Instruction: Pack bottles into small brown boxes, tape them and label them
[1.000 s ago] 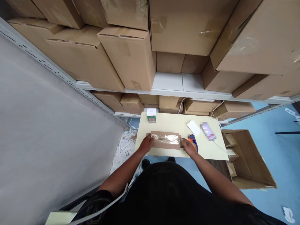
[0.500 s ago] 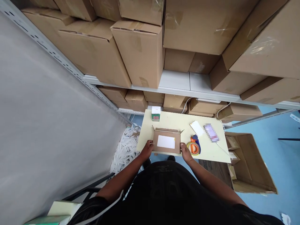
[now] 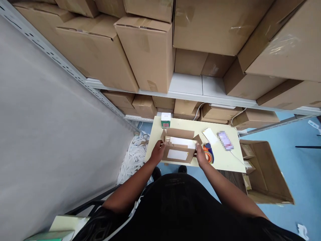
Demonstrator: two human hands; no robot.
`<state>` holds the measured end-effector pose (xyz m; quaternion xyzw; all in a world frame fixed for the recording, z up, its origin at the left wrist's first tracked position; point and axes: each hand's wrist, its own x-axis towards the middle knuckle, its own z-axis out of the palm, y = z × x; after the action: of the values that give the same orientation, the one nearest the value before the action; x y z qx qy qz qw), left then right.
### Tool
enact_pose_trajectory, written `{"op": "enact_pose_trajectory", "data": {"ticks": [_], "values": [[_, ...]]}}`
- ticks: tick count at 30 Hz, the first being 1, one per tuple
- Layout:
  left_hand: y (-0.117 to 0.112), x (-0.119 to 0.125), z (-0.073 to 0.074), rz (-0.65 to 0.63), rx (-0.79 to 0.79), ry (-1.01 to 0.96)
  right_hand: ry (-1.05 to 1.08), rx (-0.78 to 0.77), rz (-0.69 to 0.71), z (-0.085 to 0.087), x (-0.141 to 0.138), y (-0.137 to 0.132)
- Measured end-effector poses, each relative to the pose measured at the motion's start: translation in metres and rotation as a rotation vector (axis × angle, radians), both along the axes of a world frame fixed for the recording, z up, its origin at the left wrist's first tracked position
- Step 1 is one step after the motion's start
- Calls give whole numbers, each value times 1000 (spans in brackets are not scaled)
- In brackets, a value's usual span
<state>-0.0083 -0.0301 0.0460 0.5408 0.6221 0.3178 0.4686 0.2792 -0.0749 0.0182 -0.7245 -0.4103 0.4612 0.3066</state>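
Facing a metal rack (image 3: 188, 83) loaded with large brown boxes (image 3: 147, 53), and standing alongside a grey wall (image 3: 62, 134) on the left. Working over a pale surface (image 3: 223, 162) set just in front of the rack. Seeing a big open carton (image 3: 265, 174) on the blue floor to the right, with smaller boxes lying in it, and a heap of white strips (image 3: 129, 164) on the floor to the left.

Holding a small cardboard box (image 3: 190, 156) at the near side of the surface, left of centre, tilting its labelled face toward the body. Showing raised flaps at its far side and ends, with something white (image 3: 179, 141) in the opening, too small to identify. Being unable to tell any contact between its base and the surface. Grasping its left end with the fingers of the left hand (image 3: 157, 152), and its right end with the fingers of the right hand (image 3: 201, 155).

Seeing a blue and orange tape dispenser (image 3: 208, 154) just beside the right hand, partly hidden by it. Noticing farther right a blurred purple object (image 3: 225, 140). Displaying a white label (image 3: 177, 154) on the held box. Finding a white card (image 3: 210, 136) lying between dispenser and purple object, and a small green and white box (image 3: 166, 120) standing by the far left corner.
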Motion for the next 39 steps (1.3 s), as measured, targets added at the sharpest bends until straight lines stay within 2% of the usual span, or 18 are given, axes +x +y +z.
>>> {"op": "enact_pose_trajectory", "data": {"ticks": [2, 4, 7, 10, 12, 15, 19, 23, 27, 30, 33, 36, 39], "values": [[-13, -1, -1, 48, 11, -79, 109, 9, -146, -1, -4, -15], [-23, 0, -9, 117, -50, -116, 178, -15, -248, -3, -10, -25], [-30, 4, -23, 230, -155, -158, 248, -49, -361, -8, -15, -29], [-30, 6, -32, 252, -191, -203, 292, -80, -464, -13, -14, -28], [-30, 6, -35, 225, -217, -205, 301, -75, -449, -16, -12, -28], [-31, 2, -35, 177, -225, -246, 331, -14, -320, -20, -7, -33], [-35, -8, -30, 37, -200, -345, 359, 1, -208, -22, -5, -42], [-37, -16, -27, -89, -191, -322, 325, -95, -302, -23, -11, -43], [-31, -17, -28, -84, -258, -213, 101, -97, -349, -19, -16, -38], [-27, -18, -26, -18, -270, -192, -46, -77, -288, -7, -17, -36], [-28, -24, -18, 41, -235, -227, -135, -65, -212, 13, -18, -35], [-36, -29, -4, 85, -184, -263, -175, -44, -155, 35, -19, -33], [-53, -26, 15, 170, -183, -319, -163, -42, -60, 50, -15, -25]]}}
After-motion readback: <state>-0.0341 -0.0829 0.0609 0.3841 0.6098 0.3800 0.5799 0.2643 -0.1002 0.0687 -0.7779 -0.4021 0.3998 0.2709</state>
